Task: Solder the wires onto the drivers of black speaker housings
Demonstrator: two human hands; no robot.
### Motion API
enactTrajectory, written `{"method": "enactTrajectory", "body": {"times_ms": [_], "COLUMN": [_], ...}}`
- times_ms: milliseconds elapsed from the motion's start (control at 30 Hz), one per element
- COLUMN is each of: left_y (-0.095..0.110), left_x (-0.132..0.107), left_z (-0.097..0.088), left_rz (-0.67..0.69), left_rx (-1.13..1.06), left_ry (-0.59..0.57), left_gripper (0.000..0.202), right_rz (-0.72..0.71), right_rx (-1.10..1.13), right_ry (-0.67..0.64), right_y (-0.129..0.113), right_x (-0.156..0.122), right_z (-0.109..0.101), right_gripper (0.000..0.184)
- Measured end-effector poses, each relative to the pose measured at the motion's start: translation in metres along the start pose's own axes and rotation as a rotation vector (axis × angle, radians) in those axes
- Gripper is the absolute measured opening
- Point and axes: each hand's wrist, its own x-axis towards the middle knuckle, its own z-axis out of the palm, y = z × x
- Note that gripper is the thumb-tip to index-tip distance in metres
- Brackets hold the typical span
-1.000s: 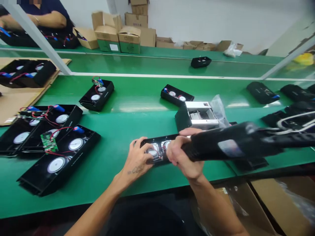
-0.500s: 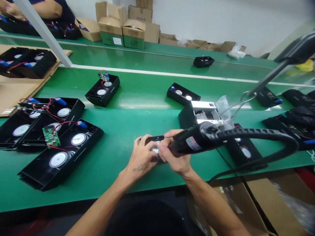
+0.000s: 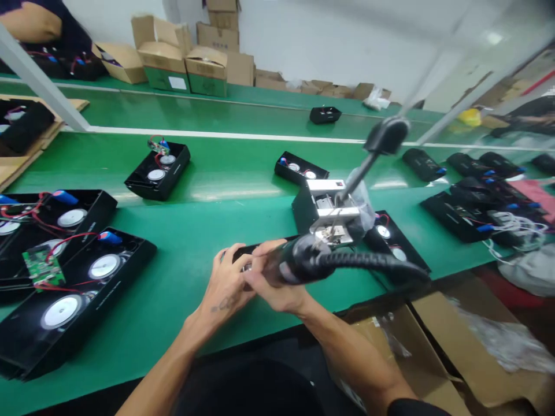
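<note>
Fingers of my left hand (image 3: pixel 229 274) are wrapped over a black speaker housing (image 3: pixel 243 252) on the green bench; the hands cover most of it. My right hand (image 3: pixel 277 292) is closed around the front end of a black electric screwdriver (image 3: pixel 288 263), pointed down at the housing between both hands. Its tip is hidden behind my fingers. A thick black cord (image 3: pixel 368 261) runs from its rear end to the right. Just beyond the screwdriver stands a black and silver box-shaped device (image 3: pixel 327 211), seemingly a screw feeder.
At left lie open speaker housings (image 3: pixel 117 289) with white cones, wires and a green circuit board (image 3: pixel 43 267). More housings (image 3: pixel 158 170) sit farther back. A metal hanger arm (image 3: pixel 364 173) rises over the feeder. Cardboard boxes (image 3: pixel 468 346) stand below right. Someone's arm (image 3: pixel 32 23) is at far left.
The view has turned right, so bench items appear farther left. The screwdriver's rear end has swung nearer to my hands and appears more upright. Both hands stay at the same housing.
</note>
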Motion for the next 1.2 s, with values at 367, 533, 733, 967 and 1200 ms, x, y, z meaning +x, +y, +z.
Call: {"method": "enactTrajectory", "body": {"times_ms": [367,533,733,967,1200], "left_y": [0.01,0.031,0.025,0.033,0.034], "left_x": [0.0,0.019,0.012,0.017,0.019], "left_z": [-0.023,0.007,0.015,0.007,0.005], "left_rz": [0.148,0.159,0.141,0.141,0.139], "left_rx": [0.109,0.271,0.142,0.155,0.137], "left_ry": [0.011,-0.201,-0.155,-0.189,-0.188], "left_gripper": [0.034,0.019,0.01,0.011,0.014], "right_rz": [-0.304,-0.196,-0.172,-0.167,-0.135], "right_rx": [-0.293,-0.273,0.035,0.258,0.282], "right_ry": [0.779,0.558,0.416,0.191,0.177], "right_y": [-0.011,-0.006,-0.03,-0.016,0.001], "right_x": [0.044,0.043,0.019,-0.005,0.0], "right_z": [-0.159,-0.156,-0.124,-0.067,-0.048], "right_gripper": [0.029,0.027,0.03,0.032,0.03]}}
